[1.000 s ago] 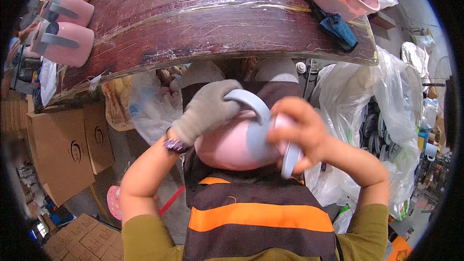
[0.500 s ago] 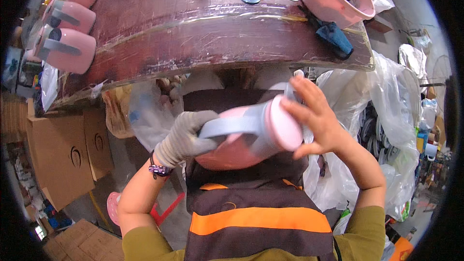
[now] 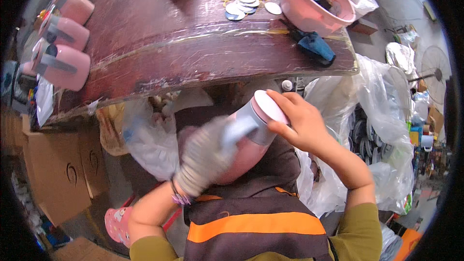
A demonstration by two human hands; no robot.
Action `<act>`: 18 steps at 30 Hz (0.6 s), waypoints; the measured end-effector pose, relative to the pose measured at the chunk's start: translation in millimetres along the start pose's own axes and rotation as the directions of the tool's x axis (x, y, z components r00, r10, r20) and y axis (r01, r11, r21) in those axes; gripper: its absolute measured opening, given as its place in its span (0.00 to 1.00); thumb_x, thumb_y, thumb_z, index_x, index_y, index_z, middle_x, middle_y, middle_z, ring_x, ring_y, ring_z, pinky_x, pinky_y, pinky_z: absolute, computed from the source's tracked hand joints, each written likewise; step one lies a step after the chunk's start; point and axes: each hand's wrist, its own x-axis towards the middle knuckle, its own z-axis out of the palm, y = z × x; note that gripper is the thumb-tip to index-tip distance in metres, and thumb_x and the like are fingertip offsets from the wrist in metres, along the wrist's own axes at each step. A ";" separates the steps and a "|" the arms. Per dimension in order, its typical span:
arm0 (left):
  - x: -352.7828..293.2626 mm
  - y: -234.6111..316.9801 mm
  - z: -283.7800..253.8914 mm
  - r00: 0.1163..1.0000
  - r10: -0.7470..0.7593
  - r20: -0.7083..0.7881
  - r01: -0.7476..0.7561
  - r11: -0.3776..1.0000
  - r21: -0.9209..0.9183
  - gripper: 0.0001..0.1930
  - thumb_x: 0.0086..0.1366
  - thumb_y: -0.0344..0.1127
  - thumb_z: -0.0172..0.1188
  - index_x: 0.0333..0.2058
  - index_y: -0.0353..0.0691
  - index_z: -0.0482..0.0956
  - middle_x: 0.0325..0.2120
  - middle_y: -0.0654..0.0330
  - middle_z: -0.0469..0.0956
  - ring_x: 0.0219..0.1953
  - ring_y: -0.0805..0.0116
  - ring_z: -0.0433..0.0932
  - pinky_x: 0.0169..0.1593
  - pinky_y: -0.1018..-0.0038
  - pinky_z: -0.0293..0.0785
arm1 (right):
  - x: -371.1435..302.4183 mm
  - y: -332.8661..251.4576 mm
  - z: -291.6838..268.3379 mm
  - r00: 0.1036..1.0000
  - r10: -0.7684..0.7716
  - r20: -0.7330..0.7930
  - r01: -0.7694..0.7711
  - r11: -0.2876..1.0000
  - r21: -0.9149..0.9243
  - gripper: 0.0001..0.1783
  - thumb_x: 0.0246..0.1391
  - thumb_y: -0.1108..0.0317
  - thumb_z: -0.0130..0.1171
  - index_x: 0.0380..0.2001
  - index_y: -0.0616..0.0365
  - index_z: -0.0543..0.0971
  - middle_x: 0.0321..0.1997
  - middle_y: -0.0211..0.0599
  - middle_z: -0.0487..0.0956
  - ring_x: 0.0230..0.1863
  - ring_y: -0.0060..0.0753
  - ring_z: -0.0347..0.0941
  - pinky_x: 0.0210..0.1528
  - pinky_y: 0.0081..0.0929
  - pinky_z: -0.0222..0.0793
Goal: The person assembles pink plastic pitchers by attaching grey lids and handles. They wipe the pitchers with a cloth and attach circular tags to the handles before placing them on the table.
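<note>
Over my lap I hold a pink jug (image 3: 249, 159) with a grey-blue collar and handle (image 3: 238, 131), its top leaning up and to the right. My left hand (image 3: 203, 157), in a grey knit glove and smeared by motion, is closed around the handle side of the jug. The bare right hand (image 3: 304, 124) pinches the rim of the round, pale pink lid (image 3: 270, 106), thumb on the near side and fingers on the far side. The glove hides much of the jug's left side.
Several similar pink jugs (image 3: 65, 67) line the table's (image 3: 159, 53) left end. White discs (image 3: 246, 2), a pink tub (image 3: 316, 14) and a dark blue object (image 3: 316, 48) lie farther right. Clear plastic bags (image 3: 386, 116) stand right of me; a cardboard box (image 3: 58, 174) stands left.
The jug has swung more upright, and its lid has moved left. My left hand has shifted along the handle side; my right hand has closed onto the lid. The view has shifted too.
</note>
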 end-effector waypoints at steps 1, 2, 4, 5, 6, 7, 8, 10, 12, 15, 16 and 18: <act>13.8 -15.7 -13.1 0.999 -0.048 0.014 0.049 0.995 -0.086 0.19 0.52 0.33 0.64 0.44 0.37 0.76 0.32 0.49 0.79 0.35 0.52 0.79 0.40 0.67 0.75 | -9.0 -4.3 -13.2 0.997 -0.073 0.034 0.073 0.997 0.000 0.39 0.46 0.36 0.59 0.56 0.50 0.72 0.49 0.49 0.73 0.45 0.51 0.73 0.49 0.43 0.67; 22.7 -26.3 -25.4 0.995 -0.103 0.018 0.104 0.981 -0.161 0.17 0.51 0.33 0.66 0.42 0.38 0.78 0.33 0.51 0.80 0.36 0.57 0.80 0.40 0.70 0.74 | -12.0 -11.8 -22.8 0.985 -0.161 0.068 0.161 0.987 0.009 0.40 0.45 0.35 0.59 0.56 0.49 0.73 0.49 0.48 0.73 0.47 0.51 0.72 0.50 0.44 0.66; 30.4 -42.1 -31.9 0.975 -0.114 0.190 0.176 0.919 -0.354 0.16 0.50 0.32 0.65 0.39 0.36 0.79 0.33 0.56 0.80 0.37 0.68 0.79 0.42 0.74 0.74 | -12.5 -27.8 -34.8 0.889 -0.457 -0.009 0.455 0.887 -0.077 0.41 0.42 0.32 0.59 0.55 0.46 0.75 0.53 0.46 0.72 0.54 0.48 0.70 0.57 0.50 0.60; 32.5 -45.2 -34.7 0.956 -0.094 0.278 0.215 0.869 -0.445 0.15 0.49 0.32 0.65 0.38 0.36 0.79 0.34 0.59 0.81 0.38 0.74 0.78 0.42 0.77 0.73 | -11.8 -32.1 -32.1 0.816 -0.578 -0.002 0.577 0.816 -0.029 0.39 0.42 0.31 0.58 0.53 0.44 0.76 0.58 0.45 0.70 0.59 0.46 0.65 0.62 0.54 0.52; 32.8 -43.8 -34.3 0.943 -0.055 0.330 0.192 0.897 -0.399 0.14 0.49 0.32 0.65 0.37 0.37 0.81 0.31 0.62 0.80 0.37 0.76 0.77 0.42 0.77 0.73 | -8.8 -37.0 -20.0 0.747 -0.665 0.008 0.663 0.745 0.072 0.38 0.43 0.30 0.57 0.52 0.44 0.77 0.59 0.45 0.69 0.61 0.45 0.65 0.64 0.55 0.49; 34.9 -45.0 -28.2 0.927 -0.031 0.375 0.203 0.880 -0.429 0.13 0.49 0.32 0.65 0.36 0.38 0.81 0.31 0.63 0.80 0.36 0.76 0.77 0.42 0.76 0.73 | -7.9 -42.7 -8.1 0.686 -0.727 0.004 0.723 0.683 0.107 0.39 0.42 0.29 0.57 0.51 0.43 0.78 0.59 0.44 0.70 0.61 0.45 0.65 0.65 0.55 0.47; 35.1 -44.4 -23.1 0.911 -0.010 0.412 0.216 0.863 -0.457 0.12 0.49 0.32 0.64 0.35 0.38 0.81 0.30 0.63 0.80 0.36 0.75 0.77 0.42 0.76 0.73 | -8.5 -47.7 0.5 0.615 -0.788 0.000 0.780 0.609 0.144 0.39 0.41 0.27 0.57 0.51 0.41 0.79 0.59 0.44 0.71 0.61 0.45 0.66 0.66 0.56 0.45; 29.9 -41.3 -27.3 0.898 -0.035 0.439 0.221 0.898 -0.380 0.13 0.49 0.32 0.63 0.36 0.39 0.81 0.29 0.62 0.81 0.34 0.75 0.78 0.41 0.76 0.73 | -10.8 -48.0 5.3 0.649 -0.761 -0.010 0.750 0.638 0.172 0.37 0.43 0.31 0.58 0.51 0.44 0.78 0.52 0.39 0.74 0.56 0.41 0.69 0.64 0.57 0.48; 19.6 -22.7 -30.1 0.888 -0.171 0.428 0.294 0.925 -0.241 0.13 0.49 0.33 0.64 0.35 0.39 0.81 0.29 0.61 0.81 0.33 0.74 0.79 0.40 0.75 0.74 | -14.5 -38.9 9.5 0.722 -0.692 0.002 0.684 0.713 0.157 0.36 0.45 0.35 0.59 0.52 0.47 0.76 0.50 0.37 0.74 0.55 0.41 0.69 0.62 0.57 0.50; -4.6 16.7 -20.7 0.814 -0.052 0.579 0.235 0.940 -0.247 0.17 0.56 0.41 0.65 0.41 0.39 0.78 0.31 0.59 0.79 0.36 0.74 0.78 0.41 0.71 0.73 | -0.5 -25.4 11.6 0.888 -0.448 -0.109 0.460 0.872 0.165 0.34 0.45 0.44 0.60 0.52 0.53 0.75 0.45 0.40 0.75 0.49 0.44 0.71 0.57 0.46 0.58; -16.0 29.5 -6.2 0.765 0.031 0.644 0.277 0.886 -0.372 0.19 0.59 0.43 0.63 0.44 0.39 0.75 0.35 0.58 0.78 0.37 0.73 0.77 0.42 0.71 0.72 | 3.1 -25.7 14.2 0.934 -0.319 -0.163 0.349 0.913 0.213 0.33 0.46 0.46 0.60 0.52 0.54 0.74 0.45 0.41 0.75 0.49 0.46 0.71 0.57 0.43 0.59; -25.1 25.9 26.0 0.822 0.165 0.545 0.126 0.880 -0.457 0.17 0.60 0.41 0.63 0.44 0.38 0.74 0.30 0.64 0.78 0.34 0.69 0.76 0.41 0.68 0.72 | 10.9 -31.7 11.2 0.930 -0.336 -0.149 0.361 0.912 0.197 0.31 0.48 0.50 0.57 0.53 0.56 0.74 0.47 0.44 0.74 0.50 0.48 0.70 0.56 0.41 0.60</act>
